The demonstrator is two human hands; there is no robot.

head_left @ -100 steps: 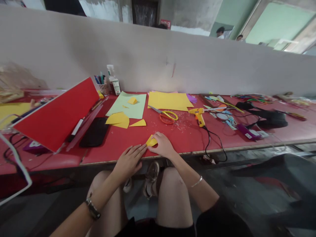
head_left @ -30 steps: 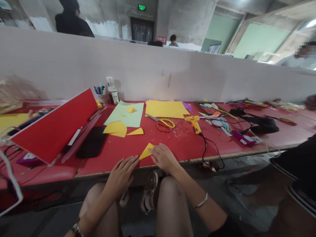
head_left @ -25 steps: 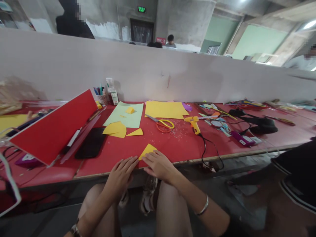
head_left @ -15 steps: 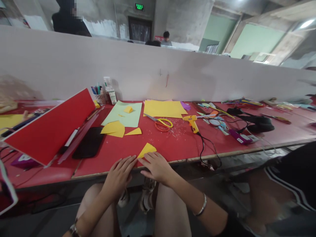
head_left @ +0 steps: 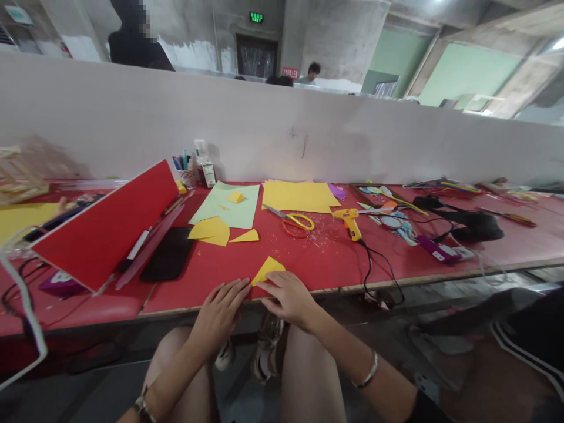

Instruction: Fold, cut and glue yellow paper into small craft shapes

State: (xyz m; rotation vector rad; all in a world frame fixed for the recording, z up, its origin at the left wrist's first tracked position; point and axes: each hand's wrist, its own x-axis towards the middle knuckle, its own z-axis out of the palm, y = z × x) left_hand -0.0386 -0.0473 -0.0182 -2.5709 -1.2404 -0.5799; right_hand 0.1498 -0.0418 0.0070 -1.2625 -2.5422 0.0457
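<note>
A small piece of folded yellow paper [head_left: 267, 268] lies at the front edge of the red table. My right hand [head_left: 288, 296] rests over its lower right part with the fingers stretched out, pressing it flat and hiding that side. At the paper's left corner are the fingertips of my left hand [head_left: 222, 308], laid flat on the table edge. Beyond them lie a yellow paper wedge [head_left: 247, 236] and a rounded yellow paper piece [head_left: 211, 230]. Scissors [head_left: 296, 223] with red and yellow handles sit further back.
A yellow glue gun [head_left: 350, 222] with a black cord is at right. At left are a black phone [head_left: 167, 258] and a slanted red board [head_left: 114, 229]. Yellow sheets [head_left: 299, 195], a green sheet [head_left: 244, 214], a pen cup [head_left: 187, 174] and a bottle [head_left: 205, 166] stand behind.
The head view has turned slightly left, so everything sits further right in the picture. My hands and the folded yellow paper keep nearly the same places on the table.
</note>
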